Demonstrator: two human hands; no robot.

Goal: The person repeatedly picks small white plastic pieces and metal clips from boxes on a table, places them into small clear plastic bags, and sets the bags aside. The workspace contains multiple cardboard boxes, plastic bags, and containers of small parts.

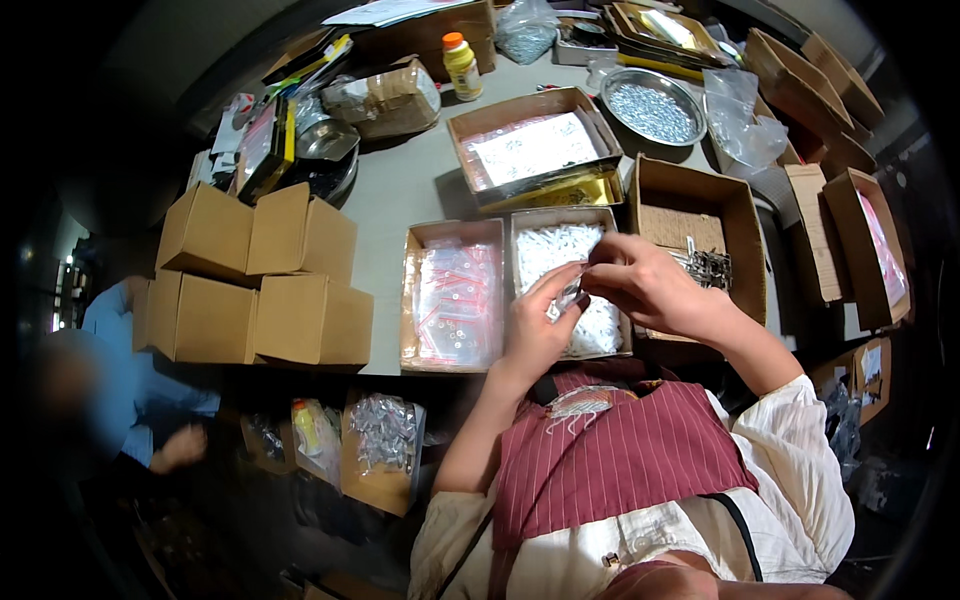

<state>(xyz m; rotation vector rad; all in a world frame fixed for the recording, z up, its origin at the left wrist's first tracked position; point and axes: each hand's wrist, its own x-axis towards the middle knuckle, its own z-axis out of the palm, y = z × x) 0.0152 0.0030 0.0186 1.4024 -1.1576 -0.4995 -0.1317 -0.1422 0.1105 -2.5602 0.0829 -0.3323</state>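
Over a box of small white plastic pieces (560, 243), both my hands are close together. My left hand (540, 322) is closed, pinching a small clear plastic bag (567, 298) that catches the light. My right hand (648, 282) is closed as well, its fingertips at the bag's upper end; whatever they pinch is hidden. To the left stands a shallow box of flat clear zip bags (455, 300) with red lines and small round pieces inside. On the right, a deeper cardboard box (745, 235) contains dark metal parts (707, 268).
Brown cardboard boxes (255, 285) stand open at the left. Farther back are a box with white paper (535, 150), a metal bowl of small silvery parts (652, 110) and a yellow bottle with an orange cap (461, 68). Another person in blue (150, 390) sits at the far left.
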